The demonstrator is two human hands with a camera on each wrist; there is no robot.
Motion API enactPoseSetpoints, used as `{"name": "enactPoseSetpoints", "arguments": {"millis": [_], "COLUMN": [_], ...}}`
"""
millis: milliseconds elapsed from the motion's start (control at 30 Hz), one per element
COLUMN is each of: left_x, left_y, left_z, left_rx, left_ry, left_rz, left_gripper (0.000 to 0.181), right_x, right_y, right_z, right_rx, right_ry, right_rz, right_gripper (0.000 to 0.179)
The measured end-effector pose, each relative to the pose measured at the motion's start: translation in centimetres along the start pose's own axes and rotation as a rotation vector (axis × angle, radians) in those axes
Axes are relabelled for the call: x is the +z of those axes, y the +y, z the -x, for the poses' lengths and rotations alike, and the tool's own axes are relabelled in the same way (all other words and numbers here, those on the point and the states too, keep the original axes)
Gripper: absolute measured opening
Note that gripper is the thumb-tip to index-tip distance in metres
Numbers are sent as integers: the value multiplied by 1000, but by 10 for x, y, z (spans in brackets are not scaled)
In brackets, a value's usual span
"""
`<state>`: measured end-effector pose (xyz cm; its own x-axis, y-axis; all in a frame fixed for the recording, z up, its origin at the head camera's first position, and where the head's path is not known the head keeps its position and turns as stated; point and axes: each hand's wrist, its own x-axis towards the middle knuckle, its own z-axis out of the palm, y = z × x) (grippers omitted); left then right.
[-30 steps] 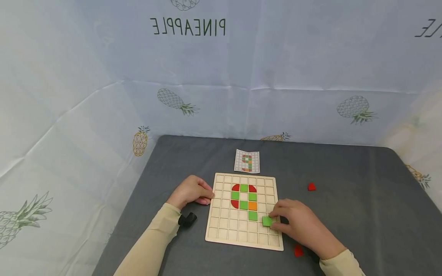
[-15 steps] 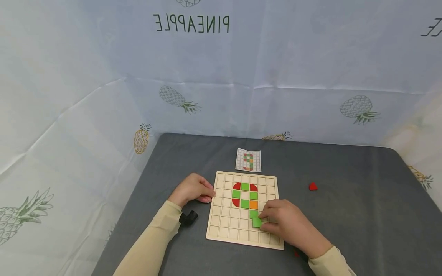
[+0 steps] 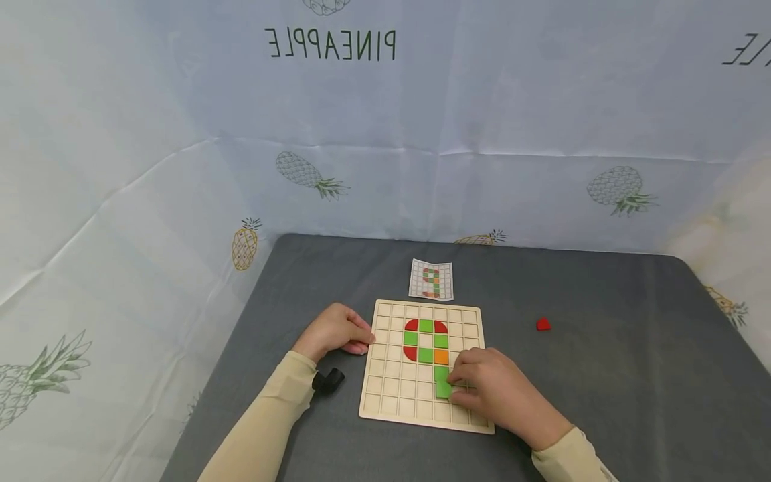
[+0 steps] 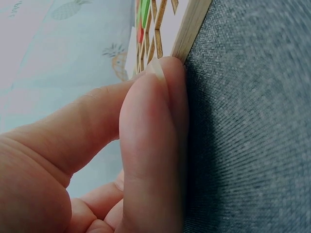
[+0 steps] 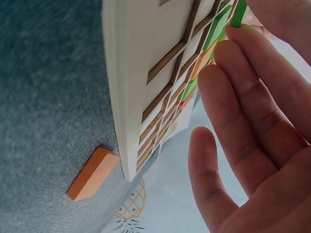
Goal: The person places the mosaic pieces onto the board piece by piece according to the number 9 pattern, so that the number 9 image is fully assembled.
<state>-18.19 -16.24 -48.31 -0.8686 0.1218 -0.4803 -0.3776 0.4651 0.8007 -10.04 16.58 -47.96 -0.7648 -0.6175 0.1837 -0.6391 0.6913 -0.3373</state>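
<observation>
A wooden grid board (image 3: 389, 388) lies on the dark table with several green, red and orange tiles set in its upper middle. My left hand (image 3: 336, 331) holds the board's left edge between thumb and forefinger, as the left wrist view shows close up. Over the lower middle of the board, my right hand (image 3: 496, 395) pinches a green square tile (image 3: 442, 389). That tile sits just below another green square tile (image 3: 442, 373). In the right wrist view the held tile (image 5: 238, 13) stands on edge between the fingertips, partly cut off.
Behind the board lies a paper card (image 3: 431, 280) printed with a coloured grid pattern. A loose red piece (image 3: 543, 325) rests on the table (image 3: 602, 375) to the right. A black object (image 3: 328, 381) is at my left wrist. A pineapple-print cloth (image 3: 506, 120) hangs behind.
My right hand has carried the green tile leftward across the board to below the lowest green one. A red piece near the board's lower right corner is now hidden. The left hand stays put.
</observation>
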Motion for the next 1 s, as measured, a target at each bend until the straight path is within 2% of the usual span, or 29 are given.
{"name": "enactPoseSetpoints", "arguments": {"millis": [1000], "left_x": [0], "left_y": [2], "left_z": [0], "left_rx": [-9], "left_ry": [12], "left_rz": [-4], "left_gripper": [15], "right_x": [2], "right_y": [-4], "right_z": [-4], "right_rx": [70], "right_ry": [-54], "right_rz": [12], "right_gripper": [16]}}
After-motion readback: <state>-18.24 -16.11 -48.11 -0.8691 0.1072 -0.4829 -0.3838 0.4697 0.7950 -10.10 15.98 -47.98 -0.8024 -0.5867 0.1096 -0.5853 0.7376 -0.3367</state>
